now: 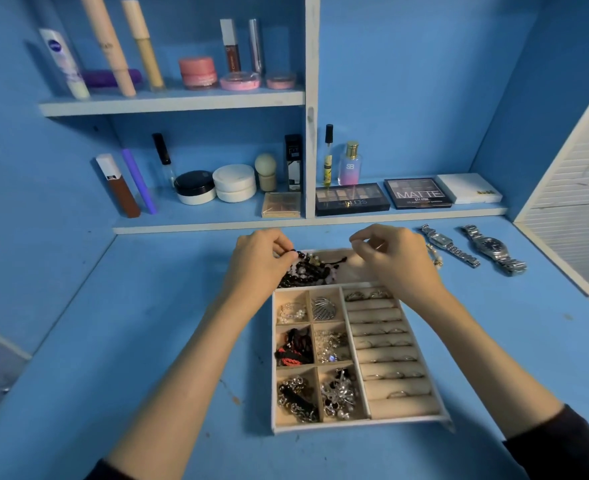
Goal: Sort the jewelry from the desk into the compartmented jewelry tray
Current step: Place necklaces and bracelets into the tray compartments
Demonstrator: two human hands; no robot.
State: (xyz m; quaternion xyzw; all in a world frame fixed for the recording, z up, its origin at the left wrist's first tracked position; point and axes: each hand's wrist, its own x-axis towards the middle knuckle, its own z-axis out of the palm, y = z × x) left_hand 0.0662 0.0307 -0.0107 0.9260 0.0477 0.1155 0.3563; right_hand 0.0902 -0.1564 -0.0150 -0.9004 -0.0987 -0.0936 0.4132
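The beige compartmented jewelry tray (355,424) lies on the blue desk in front of me. Its small left cells hold earrings, a silver brooch and chains; its right side has ring rolls with several rings. The long far compartment holds a heap of dark beaded bracelets (307,270). My left hand (260,259) hovers over that heap and pinches a dark bead strand. My right hand (395,259) is over the right end of the same compartment, fingers curled as if pinching something thin; what it holds is too small to make out. Two silver watches (450,244) (494,249) lie on the desk to the right.
A small beaded piece (436,259) peeks out behind my right hand. Shelves at the back carry eyeshadow palettes (352,199), jars, tubes and perfume bottles. A white slatted panel (577,216) stands at the right edge. Bare desk surface (147,323) lies left of the tray.
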